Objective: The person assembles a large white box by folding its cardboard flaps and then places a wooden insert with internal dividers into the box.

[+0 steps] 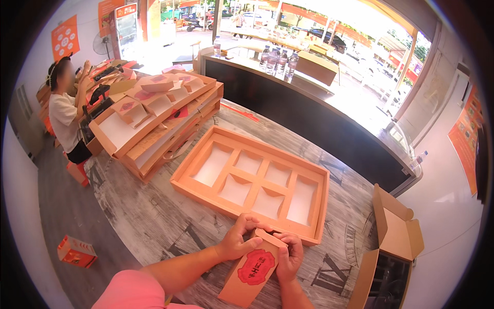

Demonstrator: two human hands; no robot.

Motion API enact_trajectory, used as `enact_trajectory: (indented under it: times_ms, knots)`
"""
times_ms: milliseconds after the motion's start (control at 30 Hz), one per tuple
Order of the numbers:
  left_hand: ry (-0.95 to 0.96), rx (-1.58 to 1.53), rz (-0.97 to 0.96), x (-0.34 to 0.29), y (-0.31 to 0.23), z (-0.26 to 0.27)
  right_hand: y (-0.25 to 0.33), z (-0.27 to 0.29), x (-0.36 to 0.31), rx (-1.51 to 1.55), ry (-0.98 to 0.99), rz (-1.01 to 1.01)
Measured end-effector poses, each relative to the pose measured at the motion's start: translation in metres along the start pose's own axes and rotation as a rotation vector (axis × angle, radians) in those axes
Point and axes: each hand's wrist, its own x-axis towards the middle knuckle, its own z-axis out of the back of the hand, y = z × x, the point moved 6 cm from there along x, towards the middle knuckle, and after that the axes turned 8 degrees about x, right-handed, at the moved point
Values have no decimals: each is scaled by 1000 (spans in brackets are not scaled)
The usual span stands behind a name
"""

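Between my hands is a tall orange-brown carton [237, 286] with a red printed label, lying tilted near the table's front edge. My left hand [241, 238] grips its far end from the left, thumb along the top edge. My right hand [290, 256] wraps the same end from the right, fingers at the flap. Just beyond my hands lies a shallow orange cardboard tray [194, 189] with several white-bottomed compartments, nothing standing in them.
Stacked trays [149, 162] with loose cartons stand at the left. A person [64, 116] sits beyond them. Water bottles [278, 61] stand on the dark counter [303, 123] at the back. An open cardboard box [388, 226] is at the right; a red box [77, 251] lies on the floor.
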Motion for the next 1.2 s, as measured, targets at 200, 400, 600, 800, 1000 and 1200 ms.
enact_trajectory:
  times_ms: [200, 400, 600, 800, 1000, 1200]
  knots:
    - [134, 59, 117, 1, 15, 3, -5, -2, -3, 64, -28, -121]
    - [90, -6, 215, 0, 17, 3, -14, 1, -4, 172, -15, -241]
    - [145, 78, 133, 3, 14, 5, -20, 3, -4, 257, -44, -298]
    - [200, 188, 28, 6, -1, 3, -22, 8, -7, 272, -114, -302]
    - [229, 222, 126, 6, 4, 9, -13, -1, -6, 188, -72, -240]
    - [188, 205, 55, 9, 3, 8, -7, -3, -4, 126, -43, -198]
